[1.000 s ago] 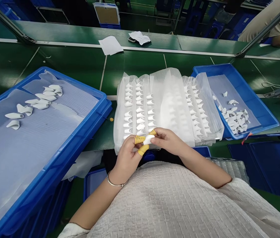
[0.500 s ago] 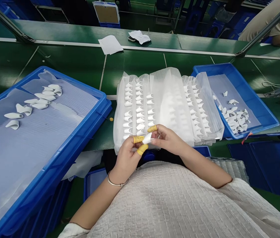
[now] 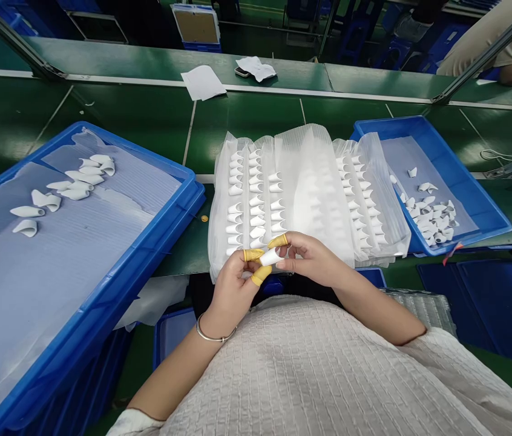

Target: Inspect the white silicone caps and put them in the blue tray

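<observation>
Between my two hands is a small white curved, hollow piece (image 3: 271, 257), held over the near edge of the bench. My left hand (image 3: 236, 277), with yellow finger cots on its thumb and a finger, pinches one end of it. My right hand (image 3: 305, 257) has its fingers closed at the other end, a yellow cot on one finger. Just beyond lies a white foam-like sheet (image 3: 285, 151) with similar pieces (image 3: 256, 200) set in rows; a translucent flap covers the middle rows.
At left a large blue tray (image 3: 147, 154) holds several white pieces (image 3: 86, 175) on a liner. A smaller blue tray (image 3: 474, 206) at right contains a heap of pieces (image 3: 433, 218). Papers (image 3: 204, 82) lie at the back. Another person's leg (image 3: 483, 36) shows at upper right.
The white piece has turned slightly between my fingers, showing more of its side. My right hand has shifted a little; the trays and rows stay as they were.
</observation>
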Available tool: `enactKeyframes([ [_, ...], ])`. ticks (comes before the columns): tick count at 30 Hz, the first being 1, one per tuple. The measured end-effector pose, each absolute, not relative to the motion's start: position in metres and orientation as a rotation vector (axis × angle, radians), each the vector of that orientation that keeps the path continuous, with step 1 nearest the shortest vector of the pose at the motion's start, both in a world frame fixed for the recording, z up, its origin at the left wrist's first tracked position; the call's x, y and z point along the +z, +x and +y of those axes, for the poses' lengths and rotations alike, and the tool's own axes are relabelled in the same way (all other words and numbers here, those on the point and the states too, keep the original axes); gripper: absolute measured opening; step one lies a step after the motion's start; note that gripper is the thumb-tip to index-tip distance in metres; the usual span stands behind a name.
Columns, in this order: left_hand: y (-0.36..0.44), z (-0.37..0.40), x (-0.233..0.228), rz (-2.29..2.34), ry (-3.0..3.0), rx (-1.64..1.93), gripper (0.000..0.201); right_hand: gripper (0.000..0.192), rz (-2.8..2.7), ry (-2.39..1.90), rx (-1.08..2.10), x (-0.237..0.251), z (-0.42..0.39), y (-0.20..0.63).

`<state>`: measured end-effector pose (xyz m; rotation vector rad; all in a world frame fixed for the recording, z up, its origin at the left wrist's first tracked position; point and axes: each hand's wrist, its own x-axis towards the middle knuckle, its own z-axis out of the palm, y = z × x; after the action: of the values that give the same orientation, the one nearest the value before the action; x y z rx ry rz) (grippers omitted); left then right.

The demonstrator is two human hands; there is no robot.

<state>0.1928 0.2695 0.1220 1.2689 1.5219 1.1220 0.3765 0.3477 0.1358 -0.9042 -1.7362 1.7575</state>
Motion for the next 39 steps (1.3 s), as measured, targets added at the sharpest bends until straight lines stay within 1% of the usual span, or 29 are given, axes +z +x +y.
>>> enactKeyframes([
  [8,0.189,0.267,0.118,1.462,1.355,1.150,0.018,0.021,-2.005,-0.856,1.473,0.140,0.345,0.379],
  [9,0.188,0.267,0.117,1.456,1.388,1.168,0.017,0.023,-2.015,-0.856,1.450,0.141,0.344,0.379],
  [11,0.187,0.265,0.115,1.466,1.465,1.219,0.016,0.035,-1.991,-0.865,1.446,0.140,0.342,0.379],
  [13,0.186,0.265,0.113,1.479,1.542,1.269,0.017,0.049,-1.937,-0.887,1.508,0.138,0.342,0.379],
  [15,0.186,0.266,0.112,1.481,1.613,1.295,0.017,0.054,-1.856,-0.917,1.624,0.135,0.343,0.380],
  [16,0.186,0.267,0.112,1.474,1.646,1.299,0.017,0.051,-1.809,-0.925,1.683,0.134,0.344,0.380],
  [18,0.185,0.269,0.113,1.456,1.704,1.290,0.014,0.039,-1.734,-0.930,1.777,0.133,0.347,0.379],
  [20,0.185,0.268,0.115,1.442,1.732,1.279,0.013,0.030,-1.738,-0.947,1.811,0.135,0.347,0.377],
  [23,0.186,0.264,0.120,1.421,1.728,1.254,0.011,0.032,-1.830,-1.010,1.768,0.139,0.340,0.375],
  [25,0.187,0.261,0.121,1.383,1.712,1.242,0.012,0.029,-1.861,-1.036,1.723,0.135,0.337,0.377],
  [27,0.186,0.263,0.119,1.360,1.669,1.230,0.020,0.026,-1.842,-1.074,1.664,0.125,0.338,0.381],
  [30,0.183,0.267,0.114,1.394,1.606,1.205,0.029,0.018,-1.897,-1.070,1.666,0.106,0.347,0.388],
  [33,0.184,0.265,0.114,1.401,1.515,1.257,0.034,0.023,-1.934,-1.077,1.664,0.094,0.352,0.395],
  [36,0.185,0.262,0.116,1.360,1.295,1.246,0.035,0.028,-1.927,-1.121,1.633,0.092,0.352,0.398],
  [39,0.184,0.263,0.120,1.279,1.093,1.190,0.035,0.026,-1.889,-1.134,1.651,0.101,0.352,0.391],
])
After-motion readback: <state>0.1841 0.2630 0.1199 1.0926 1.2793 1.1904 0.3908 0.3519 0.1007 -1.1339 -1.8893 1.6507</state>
